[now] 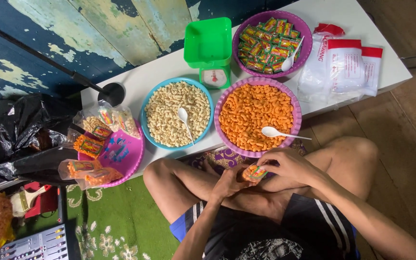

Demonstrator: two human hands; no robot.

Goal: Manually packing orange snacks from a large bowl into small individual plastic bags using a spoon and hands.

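Observation:
I sit cross-legged in front of a low white table (pixel 362 29). Both hands meet over my lap on a small clear bag (pixel 254 173) filled with orange snacks and a colourful sachet. My left hand (pixel 227 182) grips the bag from below. My right hand (pixel 287 163) pinches its top. Just beyond my hands stands a purple bowl (pixel 222 98) of orange snacks with a white spoon (pixel 278 132) in it.
A blue bowl (pixel 143 113) of pale snacks with a spoon stands at centre-left. A green kitchen scale (pixel 210 48), a purple bowl of sachets (pixel 306 45) and a stack of empty bags (pixel 345 65) lie further back. Filled bags sit on a pink tray (pixel 131 159) at left.

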